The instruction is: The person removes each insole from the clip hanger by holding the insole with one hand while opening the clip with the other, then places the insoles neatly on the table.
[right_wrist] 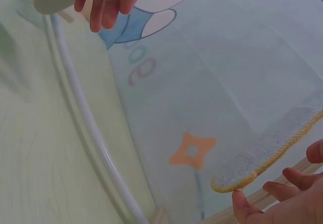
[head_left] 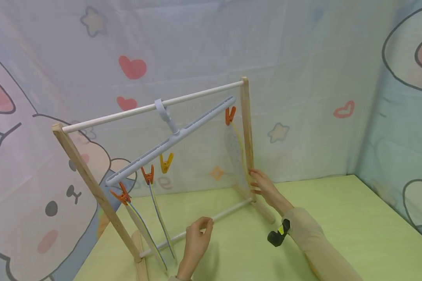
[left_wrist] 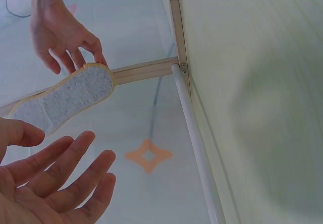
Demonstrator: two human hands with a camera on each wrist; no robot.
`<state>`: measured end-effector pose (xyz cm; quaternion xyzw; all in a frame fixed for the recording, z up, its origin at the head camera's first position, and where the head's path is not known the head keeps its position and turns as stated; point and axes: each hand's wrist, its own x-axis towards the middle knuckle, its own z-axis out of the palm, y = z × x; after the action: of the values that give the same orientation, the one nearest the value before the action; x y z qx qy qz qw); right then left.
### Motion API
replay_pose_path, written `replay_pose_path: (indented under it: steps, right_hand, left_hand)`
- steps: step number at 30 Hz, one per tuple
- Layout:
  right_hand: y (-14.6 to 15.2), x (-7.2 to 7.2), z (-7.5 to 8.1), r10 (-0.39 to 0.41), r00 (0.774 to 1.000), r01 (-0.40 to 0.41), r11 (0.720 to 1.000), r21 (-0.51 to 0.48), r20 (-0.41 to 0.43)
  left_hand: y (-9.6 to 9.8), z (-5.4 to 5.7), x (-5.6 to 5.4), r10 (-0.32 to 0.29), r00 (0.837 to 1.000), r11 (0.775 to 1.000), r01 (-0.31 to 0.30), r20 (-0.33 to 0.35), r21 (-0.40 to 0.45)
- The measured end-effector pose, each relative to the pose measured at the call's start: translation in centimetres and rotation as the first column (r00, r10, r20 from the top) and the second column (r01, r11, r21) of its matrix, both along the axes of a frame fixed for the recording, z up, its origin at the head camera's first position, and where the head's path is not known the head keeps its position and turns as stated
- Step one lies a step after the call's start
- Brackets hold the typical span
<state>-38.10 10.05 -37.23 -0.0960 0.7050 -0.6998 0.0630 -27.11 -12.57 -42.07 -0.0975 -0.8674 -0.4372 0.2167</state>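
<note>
A grey fuzzy insole (left_wrist: 65,95) with yellow edging hangs from an orange clip (head_left: 230,116) at the hanger's right end. My right hand (head_left: 266,189) is at the lower part of this insole, its fingertips right at the yellow edge with the fingers loosely bent. In the left wrist view the right hand (left_wrist: 65,37) shows behind the insole's end. My left hand (head_left: 198,238) is held in front of the rack's lower bar, holding nothing; the left wrist view shows its fingers (left_wrist: 68,153) spread and relaxed. Two insoles (head_left: 145,230) with yellow-and-blue edges hang left of it.
A light-blue hanger (head_left: 174,138) hooks over the white top bar (head_left: 126,114) of a wooden-framed rack (head_left: 247,128), tilted with its left end low. A yellow clip (head_left: 166,163) hangs without an insole. The rack stands on a pale green table (head_left: 313,218) before a patterned cloth.
</note>
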Motion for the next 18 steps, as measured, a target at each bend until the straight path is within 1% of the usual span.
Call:
replay_pose_path:
  steps: [4,9,15,18]
  right_hand:
    - [-0.1,-0.3,0.0,0.010,1.000,-0.009,1.000,-0.023,0.017]
    - [-0.1,-0.5,-0.1,0.033,0.999,-0.032,0.999,-0.038,0.031]
    - [0.1,-0.3,-0.7,0.051,0.994,-0.044,0.996,-0.071,0.094]
    - [0.2,-0.3,-1.1,0.078,0.991,-0.071,0.995,-0.066,0.109]
  left_hand:
    - [0.0,0.0,0.0,-0.001,1.000,1.000,0.001,0.008,0.002]
    - [0.0,0.0,0.0,0.000,1.000,1.000,0.000,0.002,-0.001]
    - [0.0,0.0,0.0,-0.010,1.000,1.000,0.010,0.005,0.003]
    - [0.0,0.0,0.0,-0.017,1.000,1.000,0.017,0.005,0.002]
